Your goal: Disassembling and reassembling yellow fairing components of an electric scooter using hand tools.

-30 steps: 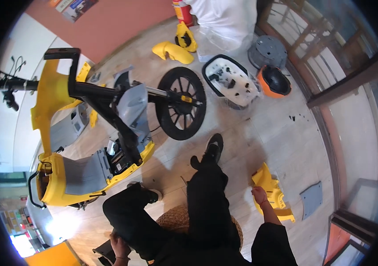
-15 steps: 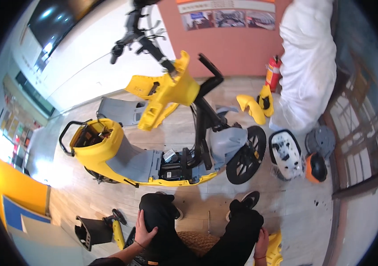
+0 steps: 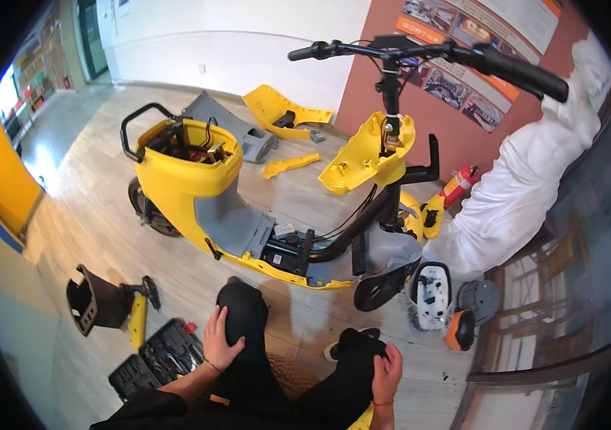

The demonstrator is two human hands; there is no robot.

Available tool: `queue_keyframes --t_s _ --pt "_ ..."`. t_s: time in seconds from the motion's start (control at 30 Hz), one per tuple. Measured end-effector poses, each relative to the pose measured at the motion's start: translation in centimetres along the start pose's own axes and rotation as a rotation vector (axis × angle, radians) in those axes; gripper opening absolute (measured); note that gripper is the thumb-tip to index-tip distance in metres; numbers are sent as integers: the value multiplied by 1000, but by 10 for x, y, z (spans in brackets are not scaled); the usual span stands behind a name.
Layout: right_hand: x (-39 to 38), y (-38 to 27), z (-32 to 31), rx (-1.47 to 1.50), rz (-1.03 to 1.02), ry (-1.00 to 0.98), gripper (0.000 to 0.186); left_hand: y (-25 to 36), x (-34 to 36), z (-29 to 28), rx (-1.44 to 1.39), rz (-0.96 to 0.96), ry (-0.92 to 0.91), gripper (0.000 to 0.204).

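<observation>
My left hand [image 3: 221, 344] lies flat on my left knee, fingers stretched out and holding nothing. My right hand [image 3: 386, 376] rests against my right thigh, its fingers extended and empty. In front of me stands a partly stripped yellow electric scooter [image 3: 189, 168], side-on, its front end to the right. Its floorboard cover is off, so a bay of black parts [image 3: 282, 252] shows. The handlebar [image 3: 420, 51] sits high on a bare stem above the yellow front shell [image 3: 370, 161]. Neither hand touches the scooter.
An open black tool case [image 3: 169, 351] lies left of my legs, beside a black bin-shaped part [image 3: 97, 301]. Loose yellow panels [image 3: 287, 111] and a grey panel [image 3: 248, 143] lie behind the scooter. At right are a fire extinguisher [image 3: 458, 185], a white-lined part [image 3: 434, 294] and a white-draped bulk [image 3: 513, 193].
The view has shifted and turned, bringing the tool case and handlebar into fuller sight. My right hand has come up from beside my thigh onto it; my left stays on the knee.
</observation>
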State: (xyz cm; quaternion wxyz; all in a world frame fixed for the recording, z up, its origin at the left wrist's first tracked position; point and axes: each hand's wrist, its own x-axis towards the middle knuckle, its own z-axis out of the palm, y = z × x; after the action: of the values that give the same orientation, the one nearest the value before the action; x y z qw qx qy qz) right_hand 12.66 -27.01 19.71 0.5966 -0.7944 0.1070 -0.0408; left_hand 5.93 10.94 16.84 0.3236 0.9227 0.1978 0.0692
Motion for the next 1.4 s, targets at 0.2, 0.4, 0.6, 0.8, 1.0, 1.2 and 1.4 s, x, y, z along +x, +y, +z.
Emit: queue_keyframes --t_s 0.2,0.4,0.6,0.8,1.0,1.2,1.4 --pt "23 -67 72 135 -105 -388 50 -15 -3 -7 -87 -8 130 80" --pt "48 -128 130 196 -92 -598 55 -41 -4 -21 -178 -41 177 78" --pt "148 -204 180 533 -18 -420 65 -67 -5 -30 -259 -79 244 76" --pt "224 -236 245 575 45 -233 44 -72 -9 -27 -248 -93 279 76" --pt "236 -253 244 582 -64 -110 34 -73 -12 -25 -298 -97 277 74" --pt "260 -312 152 580 24 -205 43 -78 -15 -25 -315 -103 245 76" --pt "284 -390 82 440 -60 -454 50 -77 -14 -25 -299 -74 252 76"
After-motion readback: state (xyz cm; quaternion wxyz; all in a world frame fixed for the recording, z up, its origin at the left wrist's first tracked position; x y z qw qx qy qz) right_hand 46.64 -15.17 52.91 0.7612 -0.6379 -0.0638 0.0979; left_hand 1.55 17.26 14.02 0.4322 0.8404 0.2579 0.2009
